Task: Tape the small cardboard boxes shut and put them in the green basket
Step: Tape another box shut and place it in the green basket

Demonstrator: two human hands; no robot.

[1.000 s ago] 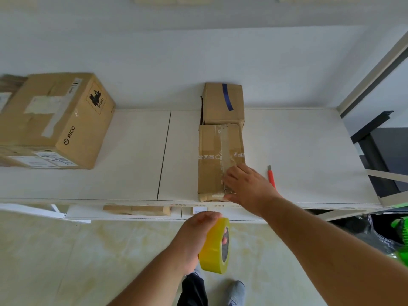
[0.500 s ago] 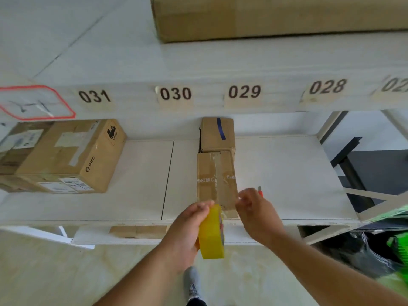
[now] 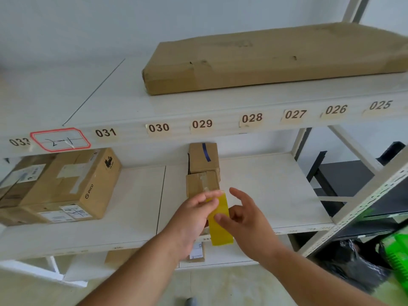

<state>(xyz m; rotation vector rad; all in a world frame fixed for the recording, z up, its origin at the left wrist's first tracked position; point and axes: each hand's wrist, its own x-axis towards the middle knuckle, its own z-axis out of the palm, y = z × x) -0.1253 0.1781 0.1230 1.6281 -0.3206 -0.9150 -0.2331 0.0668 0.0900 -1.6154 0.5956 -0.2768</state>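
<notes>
A yellow tape roll (image 3: 219,219) stands edge-on in front of the middle shelf. My left hand (image 3: 194,215) grips it from the left. My right hand (image 3: 240,215) touches its right face with a fingertip, the other fingers spread. Just behind the roll lies a small cardboard box (image 3: 202,182) with clear tape on its top. A second small box (image 3: 204,157) with a blue stripe sits behind it against the wall. Part of the green basket (image 3: 396,255) shows at the lower right edge.
A large PICO carton (image 3: 72,184) sits at the left of the white shelf (image 3: 265,184). A long flat carton (image 3: 265,58) lies on the upper shelf above numbered labels. A slanted metal rack post (image 3: 362,206) and a black bag (image 3: 353,266) stand at the right.
My view has tilted upward, bringing the upper shelf into sight. My right hand left the small box and came to the tape roll, which my left hand raised to shelf height.
</notes>
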